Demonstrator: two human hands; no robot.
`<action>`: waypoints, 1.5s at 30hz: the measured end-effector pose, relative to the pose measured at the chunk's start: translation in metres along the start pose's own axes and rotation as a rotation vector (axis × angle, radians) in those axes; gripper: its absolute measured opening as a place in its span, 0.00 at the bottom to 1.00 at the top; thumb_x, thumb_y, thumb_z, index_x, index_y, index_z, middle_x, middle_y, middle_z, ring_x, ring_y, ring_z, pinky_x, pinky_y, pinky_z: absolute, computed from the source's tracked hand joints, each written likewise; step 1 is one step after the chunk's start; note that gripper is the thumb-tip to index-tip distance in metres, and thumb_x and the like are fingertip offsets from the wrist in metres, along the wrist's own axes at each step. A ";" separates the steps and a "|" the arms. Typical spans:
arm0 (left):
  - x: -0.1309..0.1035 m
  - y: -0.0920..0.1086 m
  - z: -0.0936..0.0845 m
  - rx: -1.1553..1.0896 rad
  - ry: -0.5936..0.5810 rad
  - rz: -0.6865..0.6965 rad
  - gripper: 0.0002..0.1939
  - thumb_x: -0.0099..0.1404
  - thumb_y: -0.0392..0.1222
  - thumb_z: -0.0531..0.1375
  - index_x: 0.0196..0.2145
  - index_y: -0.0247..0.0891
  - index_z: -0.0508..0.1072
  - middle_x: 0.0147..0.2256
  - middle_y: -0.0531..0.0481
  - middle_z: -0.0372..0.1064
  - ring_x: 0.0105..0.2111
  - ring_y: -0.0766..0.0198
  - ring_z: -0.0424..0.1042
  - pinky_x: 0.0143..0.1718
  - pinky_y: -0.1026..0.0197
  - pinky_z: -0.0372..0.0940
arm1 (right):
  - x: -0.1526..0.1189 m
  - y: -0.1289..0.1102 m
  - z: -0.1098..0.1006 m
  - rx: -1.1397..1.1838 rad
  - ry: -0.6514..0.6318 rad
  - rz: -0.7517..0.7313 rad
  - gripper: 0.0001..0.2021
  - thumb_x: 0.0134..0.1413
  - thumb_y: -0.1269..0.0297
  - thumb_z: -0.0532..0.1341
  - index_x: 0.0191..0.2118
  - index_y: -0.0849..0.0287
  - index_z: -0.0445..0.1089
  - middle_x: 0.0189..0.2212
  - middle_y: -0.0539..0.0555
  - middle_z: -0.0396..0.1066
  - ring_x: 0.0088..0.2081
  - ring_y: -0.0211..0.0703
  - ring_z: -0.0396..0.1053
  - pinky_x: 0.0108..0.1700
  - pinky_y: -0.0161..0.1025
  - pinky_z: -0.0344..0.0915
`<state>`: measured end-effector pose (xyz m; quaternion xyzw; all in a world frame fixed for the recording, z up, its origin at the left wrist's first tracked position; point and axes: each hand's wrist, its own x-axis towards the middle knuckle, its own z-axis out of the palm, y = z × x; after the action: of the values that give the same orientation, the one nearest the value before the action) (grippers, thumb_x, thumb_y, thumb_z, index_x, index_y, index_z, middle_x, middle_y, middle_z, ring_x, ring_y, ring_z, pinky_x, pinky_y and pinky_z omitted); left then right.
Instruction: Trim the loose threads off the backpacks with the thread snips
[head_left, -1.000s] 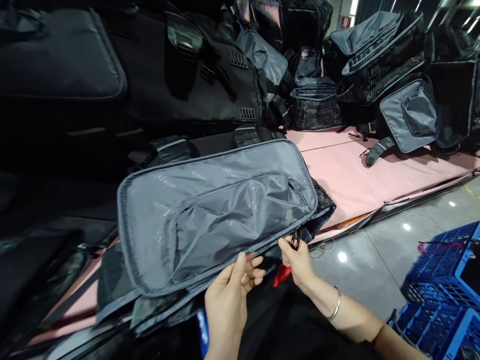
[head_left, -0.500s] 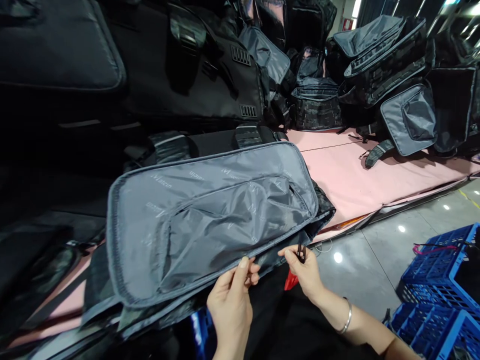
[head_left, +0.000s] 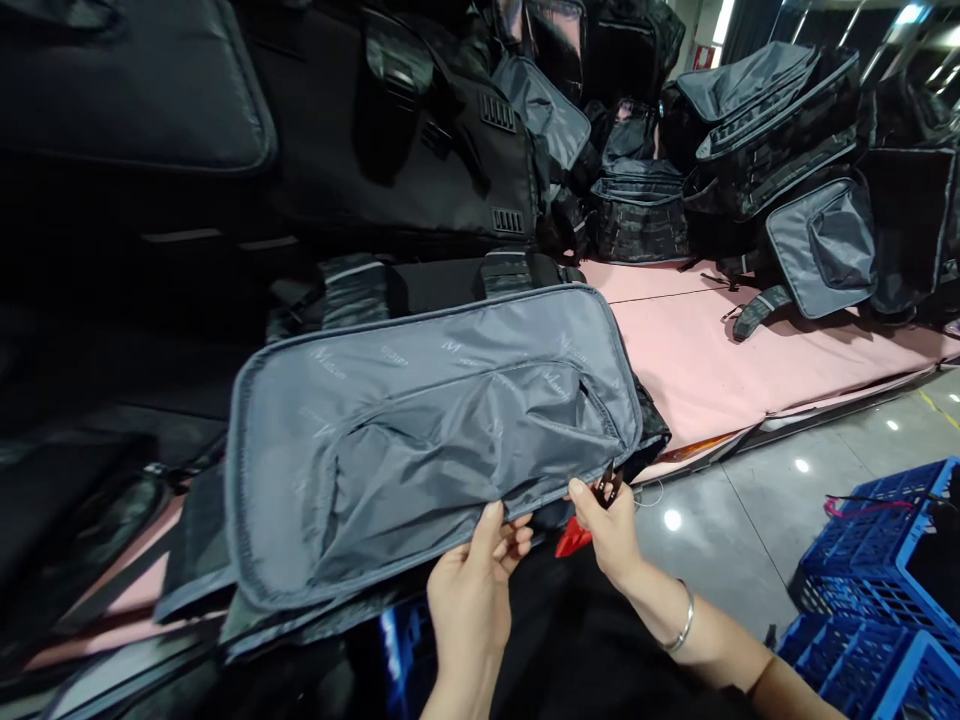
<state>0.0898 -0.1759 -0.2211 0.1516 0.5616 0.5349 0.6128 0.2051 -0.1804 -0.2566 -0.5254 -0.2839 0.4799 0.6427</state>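
Observation:
A grey-lined backpack flap lies open in front of me, with a wrinkled mesh-edged pocket on its inner face and pale lettering on the lining. My left hand pinches the near edge of the flap, thumb on top and fingers underneath. Farther right, my right hand grips the same edge between thumb and finger. Small thread snips are tucked in that right hand, dark tips pointing up; a red part hangs below the palm. The fingers under the flap are partly hidden.
Large black bags crowd the left and back. More opened backpacks stand on the pink table cover. Blue plastic crates sit on the grey floor to the right.
My right hand has come up to the flap's near edge and now pinches it, snips still in the palm. My left hand stays at the edge, its grip slightly shifted right.

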 end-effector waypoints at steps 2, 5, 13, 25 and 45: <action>0.000 0.003 0.003 -0.038 0.034 -0.002 0.18 0.42 0.47 0.70 0.21 0.31 0.69 0.21 0.47 0.69 0.21 0.65 0.68 0.22 0.65 0.64 | -0.002 0.001 0.000 -0.031 -0.027 -0.036 0.19 0.46 0.48 0.64 0.24 0.61 0.66 0.16 0.47 0.57 0.20 0.35 0.56 0.22 0.33 0.53; -0.001 0.004 0.005 -0.100 0.060 0.011 0.17 0.42 0.44 0.70 0.22 0.31 0.70 0.21 0.49 0.69 0.22 0.66 0.68 0.21 0.67 0.63 | -0.002 -0.002 -0.003 -0.120 -0.060 -0.059 0.17 0.49 0.50 0.61 0.25 0.61 0.66 0.18 0.48 0.60 0.23 0.37 0.60 0.26 0.34 0.58; -0.001 0.000 0.002 -0.060 0.015 0.009 0.18 0.44 0.48 0.70 0.22 0.31 0.69 0.23 0.44 0.71 0.27 0.57 0.74 0.26 0.62 0.69 | -0.022 -0.049 -0.043 -0.707 -0.364 -0.327 0.11 0.59 0.65 0.56 0.47 0.58 0.59 0.36 0.52 0.66 0.37 0.40 0.64 0.40 0.38 0.62; 0.000 -0.003 0.000 -0.093 -0.039 0.029 0.23 0.37 0.54 0.72 0.20 0.31 0.71 0.22 0.46 0.70 0.25 0.63 0.71 0.27 0.64 0.67 | 0.008 -0.067 -0.034 -1.061 -0.426 -0.870 0.11 0.59 0.72 0.57 0.46 0.58 0.69 0.37 0.55 0.65 0.37 0.41 0.65 0.40 0.39 0.63; -0.001 -0.004 0.000 -0.102 -0.062 0.058 0.26 0.33 0.56 0.72 0.19 0.30 0.73 0.22 0.48 0.69 0.23 0.68 0.65 0.26 0.65 0.62 | 0.012 -0.078 -0.020 -1.222 -0.464 -0.931 0.07 0.61 0.70 0.57 0.43 0.57 0.70 0.37 0.54 0.67 0.38 0.40 0.64 0.38 0.38 0.56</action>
<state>0.0914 -0.1779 -0.2239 0.1528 0.5099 0.5752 0.6211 0.2513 -0.1768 -0.1898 -0.4988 -0.8129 0.0194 0.3000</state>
